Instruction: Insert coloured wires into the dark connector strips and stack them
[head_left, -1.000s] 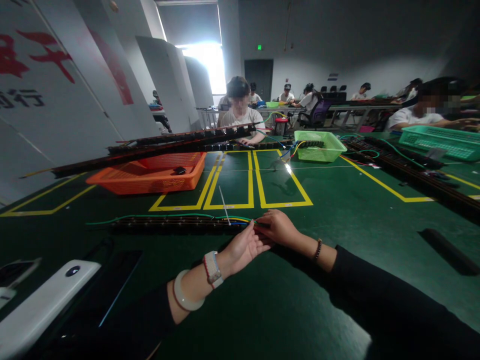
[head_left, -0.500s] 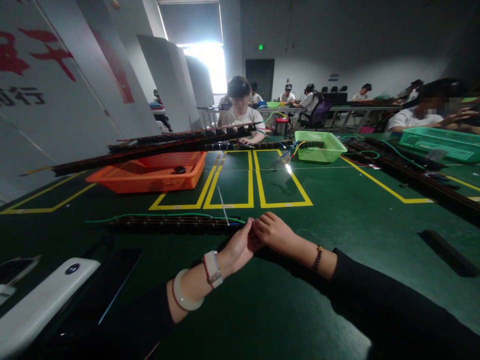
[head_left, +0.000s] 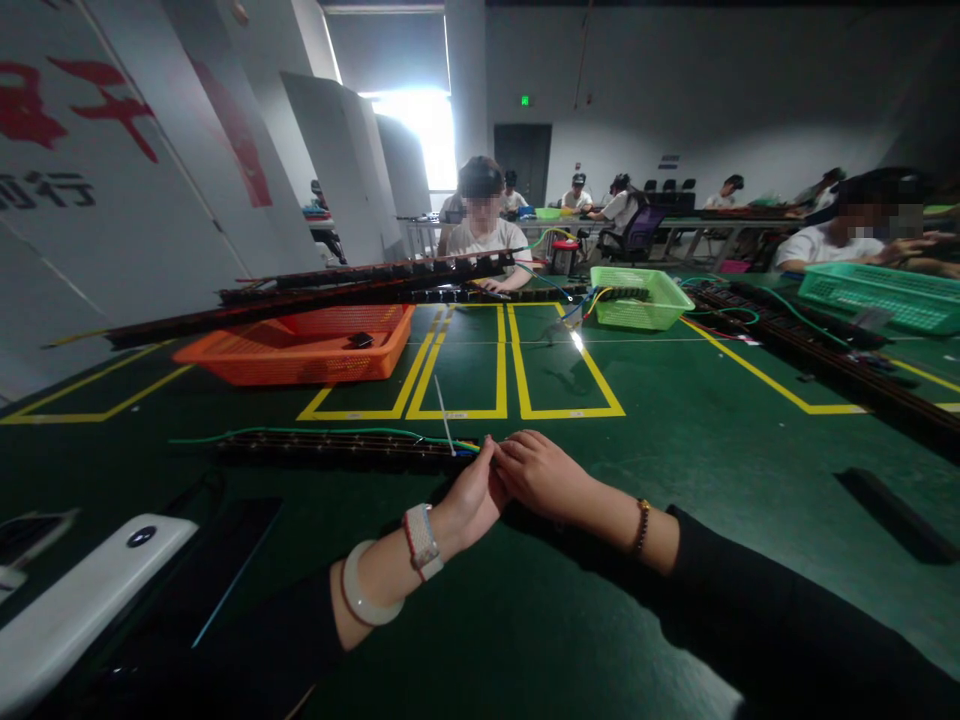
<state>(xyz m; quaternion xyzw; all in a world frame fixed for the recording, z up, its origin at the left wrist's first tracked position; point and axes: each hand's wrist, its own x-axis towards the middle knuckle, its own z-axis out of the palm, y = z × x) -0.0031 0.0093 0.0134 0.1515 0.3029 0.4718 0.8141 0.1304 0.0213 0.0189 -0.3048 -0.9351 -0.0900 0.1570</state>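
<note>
In front of me a long black strip (head_left: 337,452) lies on the green table, with a green wire (head_left: 300,433) running along its top. A white cable tie (head_left: 444,415) sticks up near its right end, where green, yellow and blue wires (head_left: 469,450) lead into my fingers. My left hand (head_left: 474,498) is closed at those wires, its thumb and fingertips pinched together. Pressed against it, my right hand (head_left: 544,475) is closed too, fingers bent over the same spot. The wire ends are hidden between both hands.
An orange basket (head_left: 300,372) stands at the left under long black strips (head_left: 315,300). A light green basket (head_left: 637,312) and a teal basket (head_left: 885,295) stand farther right. A black bar (head_left: 896,515) lies at right, a white device (head_left: 97,600) at left. A person (head_left: 487,235) sits opposite.
Both hands have shifted slightly left and stay closed together. More of the coloured wires now shows at the strip's right end.
</note>
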